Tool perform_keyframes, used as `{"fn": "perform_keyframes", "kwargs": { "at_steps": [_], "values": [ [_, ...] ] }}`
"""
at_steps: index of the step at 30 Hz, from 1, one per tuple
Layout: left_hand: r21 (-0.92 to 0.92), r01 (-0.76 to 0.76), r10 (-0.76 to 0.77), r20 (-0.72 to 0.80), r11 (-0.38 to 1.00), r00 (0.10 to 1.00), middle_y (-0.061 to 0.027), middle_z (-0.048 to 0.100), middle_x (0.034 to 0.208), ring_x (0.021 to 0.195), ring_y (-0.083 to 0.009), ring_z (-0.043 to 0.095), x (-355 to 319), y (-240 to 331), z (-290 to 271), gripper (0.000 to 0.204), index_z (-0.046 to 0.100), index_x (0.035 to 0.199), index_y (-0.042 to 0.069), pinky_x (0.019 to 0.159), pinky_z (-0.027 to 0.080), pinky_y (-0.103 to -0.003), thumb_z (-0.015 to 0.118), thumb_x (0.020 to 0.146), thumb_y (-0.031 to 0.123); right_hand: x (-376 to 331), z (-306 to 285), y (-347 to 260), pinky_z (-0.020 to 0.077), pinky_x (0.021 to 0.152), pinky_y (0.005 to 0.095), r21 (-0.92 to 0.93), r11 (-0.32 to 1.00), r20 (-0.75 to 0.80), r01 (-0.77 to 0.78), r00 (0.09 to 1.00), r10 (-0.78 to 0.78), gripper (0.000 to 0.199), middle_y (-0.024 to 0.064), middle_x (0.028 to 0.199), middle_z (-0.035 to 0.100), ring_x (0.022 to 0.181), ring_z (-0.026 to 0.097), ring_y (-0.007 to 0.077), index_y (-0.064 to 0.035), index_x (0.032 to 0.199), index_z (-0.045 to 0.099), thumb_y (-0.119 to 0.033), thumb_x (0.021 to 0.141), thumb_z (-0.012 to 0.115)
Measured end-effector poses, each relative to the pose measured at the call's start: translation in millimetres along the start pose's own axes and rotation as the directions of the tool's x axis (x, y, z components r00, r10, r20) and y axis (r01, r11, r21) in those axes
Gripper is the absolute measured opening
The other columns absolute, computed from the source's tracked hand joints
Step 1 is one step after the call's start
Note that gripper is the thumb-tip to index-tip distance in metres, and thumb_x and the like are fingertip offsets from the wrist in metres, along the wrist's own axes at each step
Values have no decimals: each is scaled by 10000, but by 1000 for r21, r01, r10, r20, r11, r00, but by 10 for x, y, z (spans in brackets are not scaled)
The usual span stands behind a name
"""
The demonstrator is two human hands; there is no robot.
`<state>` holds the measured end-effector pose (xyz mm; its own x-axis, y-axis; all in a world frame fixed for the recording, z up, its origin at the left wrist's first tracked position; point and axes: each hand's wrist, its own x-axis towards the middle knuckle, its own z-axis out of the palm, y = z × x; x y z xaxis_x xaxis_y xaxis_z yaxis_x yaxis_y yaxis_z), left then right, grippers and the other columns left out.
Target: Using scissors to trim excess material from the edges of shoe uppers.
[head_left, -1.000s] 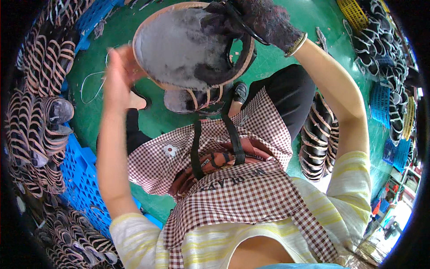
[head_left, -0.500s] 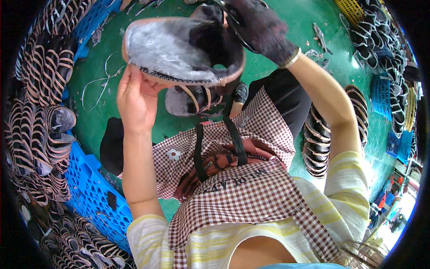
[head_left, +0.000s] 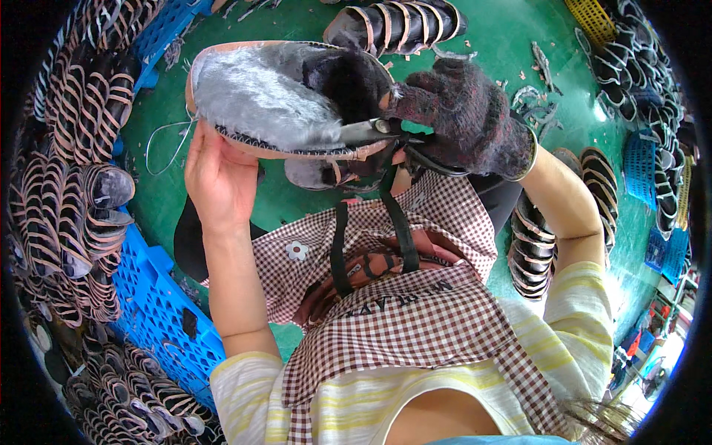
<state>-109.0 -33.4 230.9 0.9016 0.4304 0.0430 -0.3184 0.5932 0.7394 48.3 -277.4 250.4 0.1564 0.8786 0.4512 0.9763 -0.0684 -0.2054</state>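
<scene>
My bare left hand point(head_left: 220, 174) grips the edge of a fur-lined shoe point(head_left: 259, 81) from below, fingers behind it and thumb along its rim. Grey fluffy fur fills the shoe's inside, and a pale edge with dark zigzag stitching runs round the opening. In my right hand point(head_left: 475, 115), which wears a dark knitted glove, is a pair of scissors point(head_left: 371, 132). Their blades reach over the shoe's opening, against the fur near its right end. The glove partly hides the handles. Below the held shoe, another fur-lined shoe point(head_left: 308, 173) is partly covered.
Rows of nested shoes point(head_left: 397, 28) lie on the green floor ahead, with more rows point(head_left: 530, 245) at right. Shoe piles point(head_left: 55, 215) and a blue plastic crate point(head_left: 159, 304) line the left. Fur scraps point(head_left: 545, 67) and a blue basket point(head_left: 639, 170) are at right.
My right hand has come down from above the shoe, bringing the scissors' blades into its opening. The shoe has shifted slightly left and down. A shoe row beyond it now shows.
</scene>
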Motion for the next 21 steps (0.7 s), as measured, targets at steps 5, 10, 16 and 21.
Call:
{"fn": "perform_keyframes", "kwargs": {
  "at_steps": [5,10,16,21],
  "values": [
    [18,-16,17,-50,1000,999,-103,502,1205,1083,-225,504,-76,-93,10,323,430,1212,2,939,392,-388,417,923,147,8,21,-27,481,612,382,211,946,-58,-247,963,264,405,114,862,594,703,592,302,-81,973,583,-209,602,685],
    [211,-17,65,-226,977,972,-101,533,1114,1011,-219,543,-198,-432,213,323,432,1185,19,873,445,-390,421,931,218,158,434,-223,444,561,358,86,995,-204,53,978,-34,464,107,843,557,683,555,277,-61,973,539,-160,555,714],
    [606,284,-134,-281,743,950,-63,597,943,798,-148,594,-6,-188,-274,229,480,1005,35,681,485,-289,446,904,238,131,594,-331,444,555,346,-47,951,61,305,951,-302,179,31,714,498,631,545,227,-167,823,546,-268,675,557],
    [702,285,-78,-312,653,947,-29,583,801,685,-129,582,78,-192,-651,144,532,869,45,656,490,-280,523,870,189,147,495,-367,431,544,313,-105,903,302,418,878,-371,165,2,730,500,661,547,181,-207,792,542,-299,655,536]
  ]
}}
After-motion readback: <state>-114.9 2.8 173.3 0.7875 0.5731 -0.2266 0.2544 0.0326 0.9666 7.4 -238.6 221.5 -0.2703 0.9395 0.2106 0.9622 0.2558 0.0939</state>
